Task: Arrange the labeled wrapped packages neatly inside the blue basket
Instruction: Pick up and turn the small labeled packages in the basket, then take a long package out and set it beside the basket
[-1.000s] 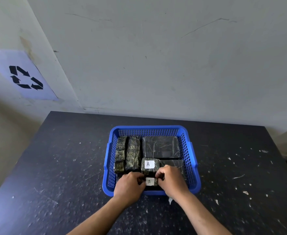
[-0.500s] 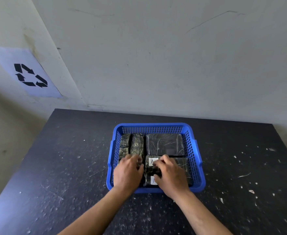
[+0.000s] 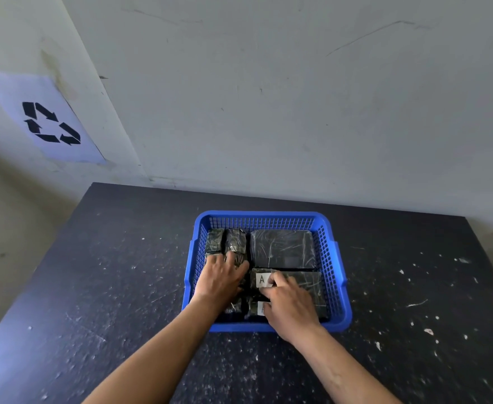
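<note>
A blue mesh basket (image 3: 336, 266) sits on the black table and holds several dark wrapped packages. A large flat package (image 3: 283, 248) lies at the back right, and two narrow packages (image 3: 224, 242) stand side by side at the back left. A package with a white "A" label (image 3: 262, 279) lies in the front half, with another labeled package (image 3: 255, 309) at the front wall. My left hand (image 3: 220, 278) lies flat, fingers spread, on the left packages. My right hand (image 3: 289, 301) rests on the front packages, fingertips touching the "A" label.
The black speckled table (image 3: 122, 287) stretches wide on both sides of the basket. A grey wall stands right behind it, and a recycling sign (image 3: 50, 122) hangs on the left wall.
Both hands have moved forward from the small labeled package at the basket's front; the left now presses on the left packages, the right reaches the "A" package.
</note>
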The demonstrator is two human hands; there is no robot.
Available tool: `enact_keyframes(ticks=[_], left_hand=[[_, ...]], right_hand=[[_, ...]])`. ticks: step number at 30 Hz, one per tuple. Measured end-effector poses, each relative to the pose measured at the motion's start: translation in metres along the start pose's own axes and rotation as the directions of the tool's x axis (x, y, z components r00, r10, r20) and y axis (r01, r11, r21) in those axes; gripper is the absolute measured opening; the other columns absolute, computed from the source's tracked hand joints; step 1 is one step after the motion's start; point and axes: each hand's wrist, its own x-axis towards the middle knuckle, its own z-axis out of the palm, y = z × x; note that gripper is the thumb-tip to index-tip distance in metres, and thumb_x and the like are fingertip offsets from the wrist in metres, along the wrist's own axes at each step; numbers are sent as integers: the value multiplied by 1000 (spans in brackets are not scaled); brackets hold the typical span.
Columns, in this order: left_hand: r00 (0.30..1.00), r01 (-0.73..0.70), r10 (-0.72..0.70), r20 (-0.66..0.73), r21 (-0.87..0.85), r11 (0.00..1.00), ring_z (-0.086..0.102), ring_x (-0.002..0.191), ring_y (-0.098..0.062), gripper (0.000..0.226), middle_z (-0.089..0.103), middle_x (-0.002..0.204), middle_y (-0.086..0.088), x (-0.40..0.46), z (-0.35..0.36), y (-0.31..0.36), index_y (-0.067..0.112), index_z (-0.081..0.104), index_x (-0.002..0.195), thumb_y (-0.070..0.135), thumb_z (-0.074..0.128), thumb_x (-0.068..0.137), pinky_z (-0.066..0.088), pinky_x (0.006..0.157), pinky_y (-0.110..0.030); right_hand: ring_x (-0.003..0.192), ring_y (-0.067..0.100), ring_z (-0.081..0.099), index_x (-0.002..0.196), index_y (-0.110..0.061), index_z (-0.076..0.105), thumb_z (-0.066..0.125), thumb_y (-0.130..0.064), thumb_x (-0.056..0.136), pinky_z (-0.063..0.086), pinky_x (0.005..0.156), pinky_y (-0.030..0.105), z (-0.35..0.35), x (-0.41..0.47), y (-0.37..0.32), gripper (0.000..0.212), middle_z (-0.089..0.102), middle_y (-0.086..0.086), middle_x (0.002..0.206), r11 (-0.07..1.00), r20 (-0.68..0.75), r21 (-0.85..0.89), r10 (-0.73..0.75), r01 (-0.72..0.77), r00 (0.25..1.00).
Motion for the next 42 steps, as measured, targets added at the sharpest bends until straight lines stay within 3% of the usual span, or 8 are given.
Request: enact_keyframes(ticks=[10,16,21,26,30,33,35,42], left_hand=[[982,-106,93,-166,-73,992,65,78,-28,49,35,152,-20,-26,-9,-7,29,39,141,22,53,94,49,76,-44],[967,-2,-58,-249,-233,972,63,82,-29,36,47,143,-16,-31,-19,-5,27,55,124,26,54,88,49,61,-41],[981,9,-48,-187,-204,979,59,99,-27,51,38,146,-12,-28,-15,-7,27,37,132,35,64,89,53,74,-38],[871,31,-236,-430,-432,901,65,72,-24,35,61,118,0,-27,-41,-11,25,53,119,13,62,88,48,51,-35],[707,133,-631,-318,-818,560,62,63,-16,29,67,99,11,-35,-62,-27,34,54,119,22,62,94,51,49,-35],[664,59,-741,103,-995,-85,68,63,-14,19,71,87,1,-43,-71,-43,31,58,112,18,60,97,58,54,-37],[697,-8,-669,261,-929,-370,68,60,-17,9,71,89,-11,-52,-73,-51,17,59,108,15,58,99,56,50,-31],[640,-50,-696,324,-888,-458,69,62,-18,7,73,86,-9,-75,-53,-59,17,59,106,17,58,99,54,47,-29]], right_hand=[[107,12,49,125,-29,67,46,-35,98,51,87,31,14,-7,12,35,49,-12,133,997,-111,74,7,1,994],[107,12,49,127,-31,66,47,-36,98,50,88,32,14,-7,12,35,49,-12,134,997,-100,80,13,-5,995],[106,12,50,128,-31,65,46,-36,98,50,88,32,13,-7,12,36,49,-13,133,996,-92,87,13,-5,996],[110,13,49,132,-30,63,42,-36,99,49,91,33,14,-8,13,39,47,-12,138,996,-62,91,20,-14,998],[113,13,47,135,-32,60,43,-35,100,48,95,31,12,-8,13,39,45,-15,140,993,-42,112,29,-24,999],[113,12,48,134,-31,60,45,-31,100,49,93,32,7,-6,13,38,47,-17,138,992,-23,125,28,-25,999],[116,11,49,133,-31,61,46,-31,100,49,95,31,3,-4,12,37,50,-18,137,986,-19,161,34,-31,999],[118,8,58,126,-30,68,55,-28,98,49,96,28,-7,-2,8,30,58,-17,134,960,-16,266,94,-86,995]])
